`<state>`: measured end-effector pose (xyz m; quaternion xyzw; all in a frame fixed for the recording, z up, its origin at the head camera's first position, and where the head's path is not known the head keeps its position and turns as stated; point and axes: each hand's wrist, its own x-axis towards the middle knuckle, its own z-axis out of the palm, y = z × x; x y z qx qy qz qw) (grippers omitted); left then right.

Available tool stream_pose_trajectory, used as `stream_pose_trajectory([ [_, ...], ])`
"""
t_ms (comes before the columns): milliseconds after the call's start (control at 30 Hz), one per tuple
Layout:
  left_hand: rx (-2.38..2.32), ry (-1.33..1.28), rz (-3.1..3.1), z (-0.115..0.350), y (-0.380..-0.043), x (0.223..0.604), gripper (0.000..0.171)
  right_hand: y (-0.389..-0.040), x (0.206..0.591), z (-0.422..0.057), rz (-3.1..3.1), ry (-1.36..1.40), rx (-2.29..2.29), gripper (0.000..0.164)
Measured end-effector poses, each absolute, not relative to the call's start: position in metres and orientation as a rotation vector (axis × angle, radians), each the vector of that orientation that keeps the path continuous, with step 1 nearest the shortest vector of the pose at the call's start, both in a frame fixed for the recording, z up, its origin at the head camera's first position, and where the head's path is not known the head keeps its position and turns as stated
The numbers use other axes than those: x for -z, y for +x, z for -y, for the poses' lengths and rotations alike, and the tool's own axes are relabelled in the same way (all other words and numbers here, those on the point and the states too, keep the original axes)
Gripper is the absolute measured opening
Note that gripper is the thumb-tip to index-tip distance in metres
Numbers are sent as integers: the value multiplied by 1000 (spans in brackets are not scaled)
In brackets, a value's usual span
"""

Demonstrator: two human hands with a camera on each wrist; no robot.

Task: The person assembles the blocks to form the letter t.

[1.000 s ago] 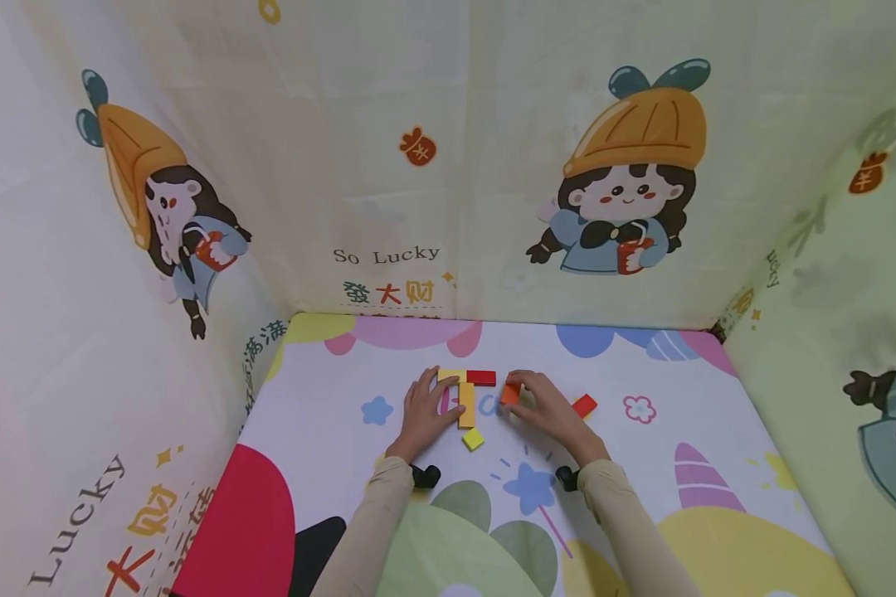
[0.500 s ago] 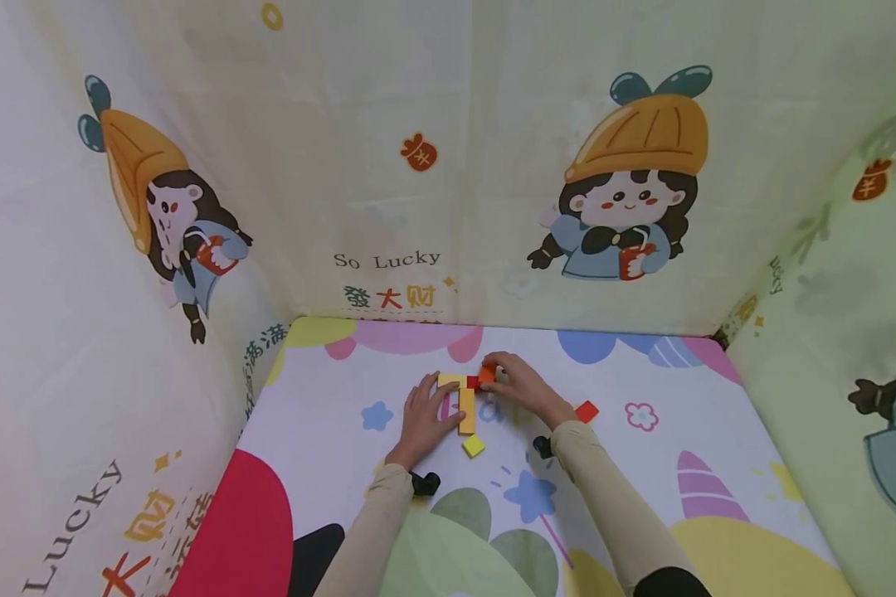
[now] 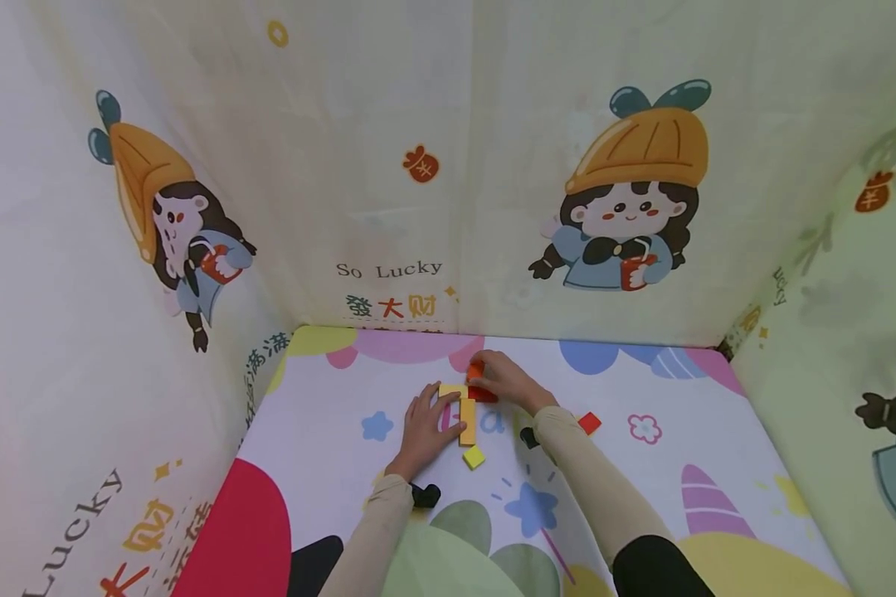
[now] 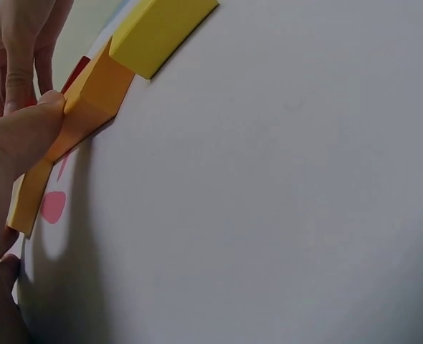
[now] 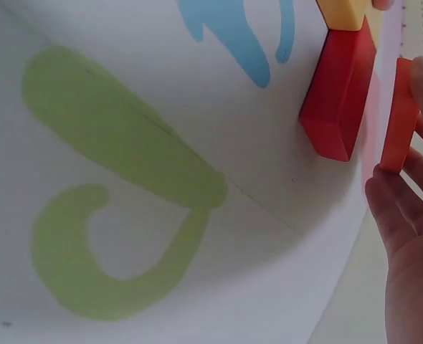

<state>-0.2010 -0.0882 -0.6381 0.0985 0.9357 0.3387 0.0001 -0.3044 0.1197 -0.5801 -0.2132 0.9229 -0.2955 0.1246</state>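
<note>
Orange block (image 5: pixel 399 118), found in the pinched grip of the right hand (image 3: pixel 513 383), is just beyond a red block (image 5: pixel 340 97) on the bench (image 3: pixel 620 390), while the left hand (image 3: pixel 423 427), loosely spread, rests its thumb against a long yellow block (image 3: pixel 469 423) with a smaller yellow block (image 3: pixel 474 457) at its near end.
</note>
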Motion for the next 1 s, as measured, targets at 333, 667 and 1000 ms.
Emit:
stream_pose_trajectory([
  [333,-1069,313,-2929,86,-200,642,60,-314,582,-112,-2690,-590,758,48],
  [667,-1087,282,-2916,87,-199,642,60,-319,585,-106,-2683,-584,740,48],
  [1000,-1062,307,-2936,88,-202,641,61,-320,588,-110,-2661,-605,842,38],
])
